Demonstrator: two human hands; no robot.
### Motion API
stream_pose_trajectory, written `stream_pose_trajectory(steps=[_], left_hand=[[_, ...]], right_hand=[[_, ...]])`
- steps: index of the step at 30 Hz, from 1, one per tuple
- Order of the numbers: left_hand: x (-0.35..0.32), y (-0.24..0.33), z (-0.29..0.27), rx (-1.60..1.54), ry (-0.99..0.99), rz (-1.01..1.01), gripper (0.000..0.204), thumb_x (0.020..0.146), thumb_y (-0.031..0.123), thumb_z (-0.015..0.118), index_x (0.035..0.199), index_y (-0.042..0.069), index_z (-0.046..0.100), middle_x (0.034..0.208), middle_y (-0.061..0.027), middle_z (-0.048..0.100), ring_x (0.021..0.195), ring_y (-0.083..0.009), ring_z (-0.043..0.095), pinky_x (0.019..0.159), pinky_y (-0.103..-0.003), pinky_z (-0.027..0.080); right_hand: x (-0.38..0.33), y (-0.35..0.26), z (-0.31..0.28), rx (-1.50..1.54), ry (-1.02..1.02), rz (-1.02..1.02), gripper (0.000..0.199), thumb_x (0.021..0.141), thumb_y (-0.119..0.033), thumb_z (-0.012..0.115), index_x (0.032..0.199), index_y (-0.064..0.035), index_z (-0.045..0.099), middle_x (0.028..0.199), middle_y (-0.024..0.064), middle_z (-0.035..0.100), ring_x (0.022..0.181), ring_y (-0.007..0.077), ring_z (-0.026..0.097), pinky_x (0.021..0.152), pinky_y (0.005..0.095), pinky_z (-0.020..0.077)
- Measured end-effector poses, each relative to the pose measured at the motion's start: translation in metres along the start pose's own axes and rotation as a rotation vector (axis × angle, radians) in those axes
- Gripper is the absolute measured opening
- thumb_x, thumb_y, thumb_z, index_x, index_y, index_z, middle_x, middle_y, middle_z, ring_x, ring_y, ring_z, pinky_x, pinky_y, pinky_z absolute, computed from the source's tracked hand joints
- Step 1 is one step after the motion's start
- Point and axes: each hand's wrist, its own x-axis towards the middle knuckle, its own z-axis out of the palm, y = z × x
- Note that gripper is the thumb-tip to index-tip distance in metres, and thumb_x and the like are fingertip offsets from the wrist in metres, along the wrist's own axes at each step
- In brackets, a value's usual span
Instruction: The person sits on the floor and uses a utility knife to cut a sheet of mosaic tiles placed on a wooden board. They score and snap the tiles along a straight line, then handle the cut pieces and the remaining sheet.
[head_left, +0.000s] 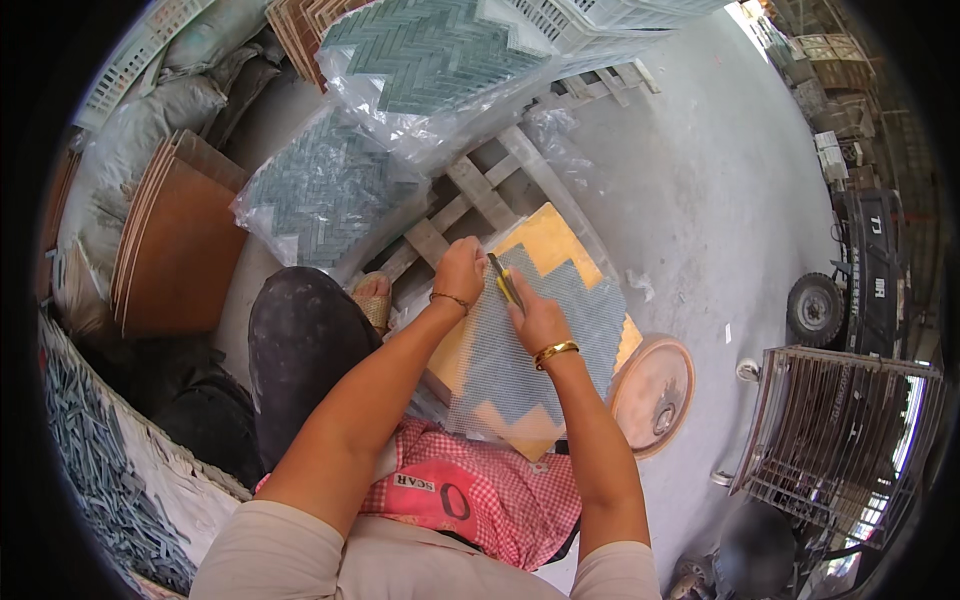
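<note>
Outdoors on a grey concrete floor (690,200), the right hand (537,318) grips a yellow-handled knife (506,284) over a mesh-backed mosaic sheet (520,340) lying under both hands on a yellow board (552,238); the left hand (460,268), fingers curled, presses the sheet's far edge beside a wooden pallet (480,195).

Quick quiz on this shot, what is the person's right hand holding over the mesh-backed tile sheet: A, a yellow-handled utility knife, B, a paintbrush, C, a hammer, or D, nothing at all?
A: the right hand is closed around a yellow-handled utility knife, its blade end pointing away over the mesh-backed tile sheet, while the left hand presses on the sheet's far edge.
</note>
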Motion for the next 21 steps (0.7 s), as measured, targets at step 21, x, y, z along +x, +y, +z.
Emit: stream_pose_trajectory(steps=[21], left_hand=[[0.001,-0.003,0.002,0.013,-0.018,0.019,0.009,0.068,0.003,0.054,0.071,0.003,0.046,0.07,-0.0139,0.049,0.07,-0.033,0.05,0.06,-0.039,0.039]], right_hand=[[0.005,-0.012,-0.007,-0.141,-0.066,0.053,0.052,0.076,-0.016,0.053,0.123,-0.0216,0.032,0.068,0.0209,0.057,0.064,0.038,0.055,0.058,0.0465,0.0444]])
